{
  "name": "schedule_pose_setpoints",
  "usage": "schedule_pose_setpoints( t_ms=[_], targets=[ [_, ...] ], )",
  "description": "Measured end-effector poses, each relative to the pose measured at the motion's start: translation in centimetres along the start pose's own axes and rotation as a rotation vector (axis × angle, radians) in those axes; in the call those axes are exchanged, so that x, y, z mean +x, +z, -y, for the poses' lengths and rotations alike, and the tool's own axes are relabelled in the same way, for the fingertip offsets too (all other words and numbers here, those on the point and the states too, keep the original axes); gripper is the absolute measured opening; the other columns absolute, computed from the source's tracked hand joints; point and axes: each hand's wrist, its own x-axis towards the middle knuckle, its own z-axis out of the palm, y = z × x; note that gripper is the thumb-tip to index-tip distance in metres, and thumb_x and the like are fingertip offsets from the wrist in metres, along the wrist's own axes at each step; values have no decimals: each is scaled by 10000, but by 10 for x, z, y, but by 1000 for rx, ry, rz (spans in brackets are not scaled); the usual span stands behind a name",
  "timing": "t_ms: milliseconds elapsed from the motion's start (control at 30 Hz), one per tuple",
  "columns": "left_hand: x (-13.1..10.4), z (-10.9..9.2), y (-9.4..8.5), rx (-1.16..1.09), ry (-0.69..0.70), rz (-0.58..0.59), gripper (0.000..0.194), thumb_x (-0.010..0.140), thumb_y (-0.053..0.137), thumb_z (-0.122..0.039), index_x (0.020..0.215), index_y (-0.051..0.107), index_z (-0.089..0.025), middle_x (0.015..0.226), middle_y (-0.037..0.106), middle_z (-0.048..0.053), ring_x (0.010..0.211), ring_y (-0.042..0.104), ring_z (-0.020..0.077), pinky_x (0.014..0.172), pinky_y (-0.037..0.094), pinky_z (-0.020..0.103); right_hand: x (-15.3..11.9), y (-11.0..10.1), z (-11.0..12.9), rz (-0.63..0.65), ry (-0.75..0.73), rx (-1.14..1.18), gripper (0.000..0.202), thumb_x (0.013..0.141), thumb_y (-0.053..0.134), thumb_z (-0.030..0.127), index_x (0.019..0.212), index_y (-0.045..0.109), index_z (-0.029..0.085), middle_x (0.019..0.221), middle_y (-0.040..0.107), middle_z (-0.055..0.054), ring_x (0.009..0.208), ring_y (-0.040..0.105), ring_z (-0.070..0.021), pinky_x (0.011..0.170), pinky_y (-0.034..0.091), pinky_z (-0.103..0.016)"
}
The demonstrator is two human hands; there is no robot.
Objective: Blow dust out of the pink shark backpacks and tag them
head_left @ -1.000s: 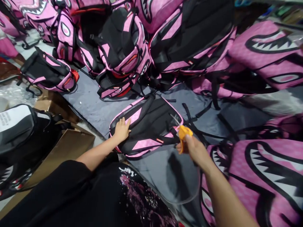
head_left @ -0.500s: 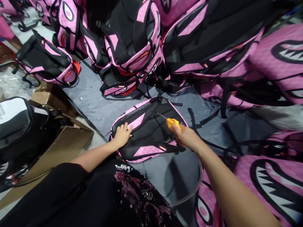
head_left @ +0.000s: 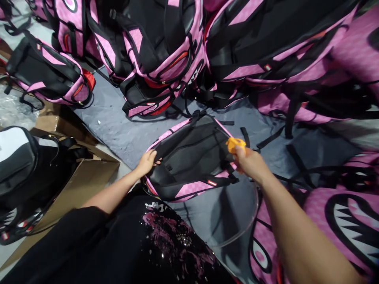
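A black and pink backpack point(head_left: 192, 154) lies with its back panel and straps up on the grey sheet. My left hand point(head_left: 147, 162) is closed on the left edge of this backpack, its fingers curled around a shoulder strap. In my right hand point(head_left: 250, 163) is an orange air blow gun point(head_left: 236, 145), held over the right end of the backpack. Its thin nozzle cannot be made out now. A clear hose point(head_left: 251, 221) curves down from below my right hand across the sheet.
Several pink and black backpacks point(head_left: 166, 47) are piled along the far side. More pink ones with shark-mouth prints point(head_left: 319, 209) lie at the right. At the left, a black bag point(head_left: 17, 165) stands by an open cardboard box point(head_left: 89, 177). Loose straps point(head_left: 271, 140) trail across the grey sheet point(head_left: 109, 118).
My left hand has gone from lying on the shoulder strap to gripping it at the backpack's left edge. My right hand has moved the blow gun to the right.
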Motion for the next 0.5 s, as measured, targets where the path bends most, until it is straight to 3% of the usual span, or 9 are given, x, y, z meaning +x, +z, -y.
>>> schedule_pose_setpoints(
  t_ms=[67, 167, 200, 233, 333, 367, 433, 500],
  targets=[
    [10, -3, -10, -250, -278, 6, 441, 1030, 257, -431, 1096, 583, -141, 811, 741, 94, 630, 693, 144, 615, 562, 257, -13, 10, 7, 165, 23, 27, 406, 1010, 319, 435, 947, 585, 136, 565, 555, -14, 428, 520, -136, 462, 399, -237],
    [23, -5, -18, -279, -489, 59, 435, 1032, 251, -382, 968, 591, -118, 705, 715, 96, 540, 657, 136, 534, 538, 236, -35, 33, 25, 712, -163, 56, 414, 978, 389, 513, 834, 561, 165, 524, 534, 5, 415, 491, -127, 453, 401, -229],
    [26, -5, -18, -254, -504, 69, 430, 1029, 259, -373, 968, 596, -113, 696, 710, 98, 526, 648, 139, 518, 530, 237, -37, 38, 32, 777, -202, 73, 425, 973, 387, 532, 816, 548, 171, 518, 527, 9, 410, 483, -124, 445, 396, -225],
    [27, -6, -17, -228, -502, 68, 425, 1027, 268, -371, 995, 600, -109, 702, 709, 100, 521, 642, 142, 511, 526, 242, -36, 40, 38, 726, -211, 91, 426, 976, 372, 536, 818, 536, 176, 518, 517, 14, 405, 479, -122, 435, 388, -221],
    [21, -7, -10, -144, -458, 24, 447, 1027, 260, -388, 1207, 567, -118, 833, 722, 114, 622, 665, 158, 588, 552, 274, -21, 37, 51, 268, -127, 123, 372, 996, 320, 485, 893, 515, 185, 558, 507, 20, 397, 483, -119, 410, 363, -215],
    [16, -7, -6, -99, -408, -7, 442, 1025, 281, -387, 1293, 535, -143, 931, 722, 121, 721, 684, 169, 662, 566, 293, -17, 35, 53, 231, -124, 114, 362, 997, 325, 477, 906, 518, 184, 570, 512, 18, 398, 483, -116, 409, 358, -213],
    [2, -6, 5, 145, -192, -81, 446, 1008, 379, -367, 1424, 465, -231, 1207, 659, 138, 1003, 666, 216, 861, 550, 360, -19, 29, 51, 436, -180, 66, 382, 989, 353, 504, 896, 531, 179, 560, 517, 17, 395, 472, -113, 410, 349, -213],
    [-10, -4, 17, 566, 122, -117, 509, 961, 509, -324, 1465, 440, -326, 1474, 474, 136, 1251, 537, 296, 1011, 468, 460, -29, 20, 41, 683, -238, 7, 424, 981, 368, 539, 888, 549, 167, 525, 507, 18, 394, 461, -115, 417, 349, -216]
  ],
)
